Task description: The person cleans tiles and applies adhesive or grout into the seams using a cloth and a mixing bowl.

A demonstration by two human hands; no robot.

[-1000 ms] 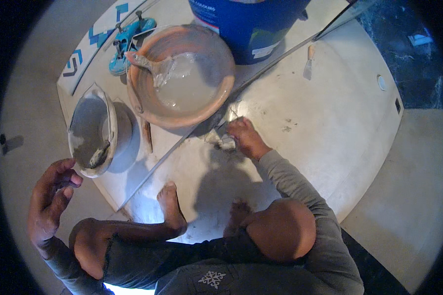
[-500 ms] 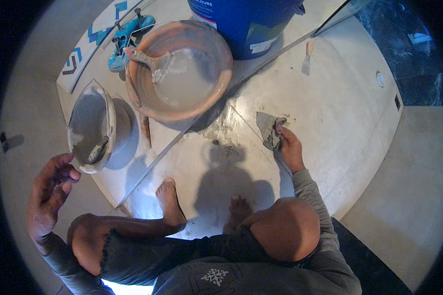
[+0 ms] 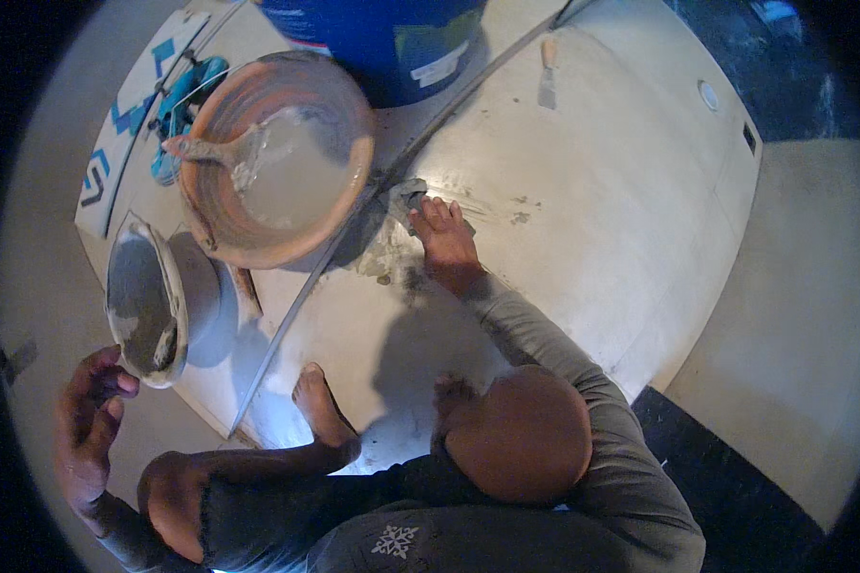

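Right hand (image 3: 446,246), spread flat on grey rag (image 3: 403,201), seemingly cloth; rag on pale floor (image 3: 621,191), beside orange tub (image 3: 358,158); left hand (image 3: 88,425), loosely curled, thumb held apart, near grey bucket (image 3: 134,286).

No text is legible; the blue bucket (image 3: 368,48) bears 1 white label (image 3: 440,66).

Grey long-sleeved top (image 3: 506,540), white emblem (image 3: 395,541), dark shorts (image 3: 287,511)
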